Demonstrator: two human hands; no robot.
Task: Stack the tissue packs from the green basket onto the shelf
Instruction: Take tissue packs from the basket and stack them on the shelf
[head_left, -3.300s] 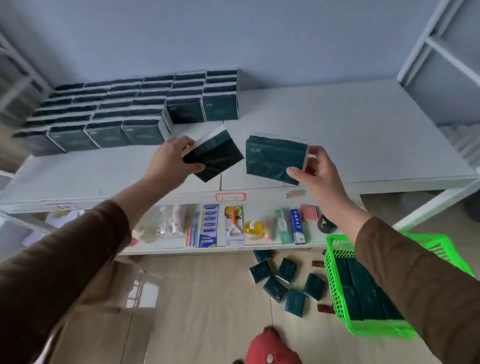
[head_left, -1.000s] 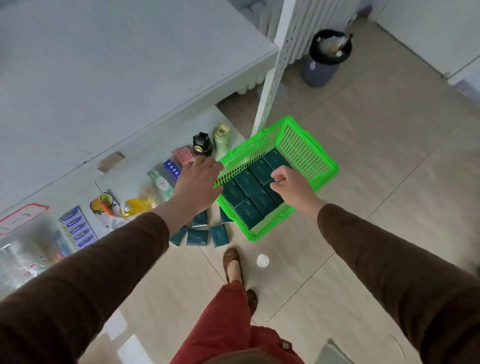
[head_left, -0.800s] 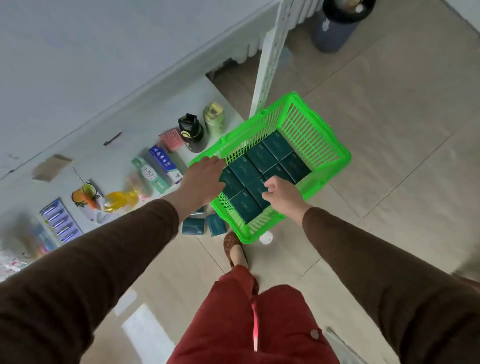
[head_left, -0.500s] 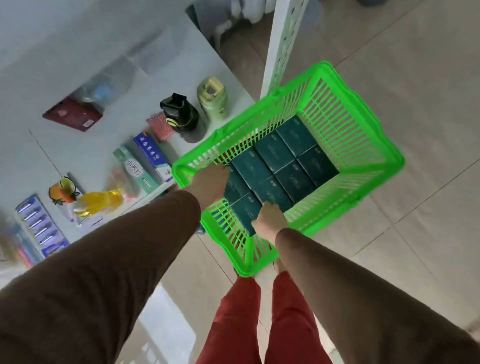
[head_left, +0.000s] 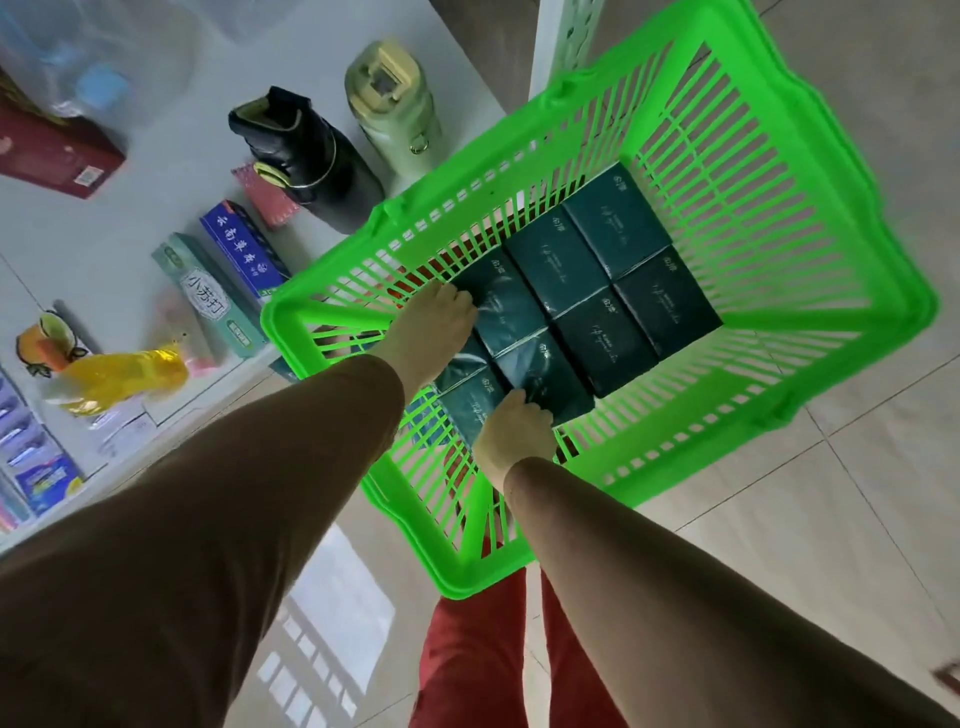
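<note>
The green basket (head_left: 893, 244) stands on the tiled floor and holds several dark teal tissue packs (head_left: 613, 223) laid flat in two rows. Both my arms reach down into it at its near end. My left hand (head_left: 431, 332) curls its fingers over the edge of one tissue pack (head_left: 506, 306) in the left row. My right hand (head_left: 514, 431) grips the near edge of the neighbouring tissue pack (head_left: 556, 369). Another pack (head_left: 470, 405) lies between my two wrists. The upper shelf with the stacked packs is out of view.
A low white shelf on the left carries a black bottle (head_left: 311, 156), a pale green flask (head_left: 395, 109), toothpaste boxes (head_left: 218, 296) and a yellow bag (head_left: 119, 374). A white perforated post (head_left: 561, 47) rises behind the basket. My red trousers (head_left: 467, 654) show below.
Earlier I held two packs up at the shelf. Since then my view has dropped close to the basket, and both hands have gone down inside it onto the packs.
</note>
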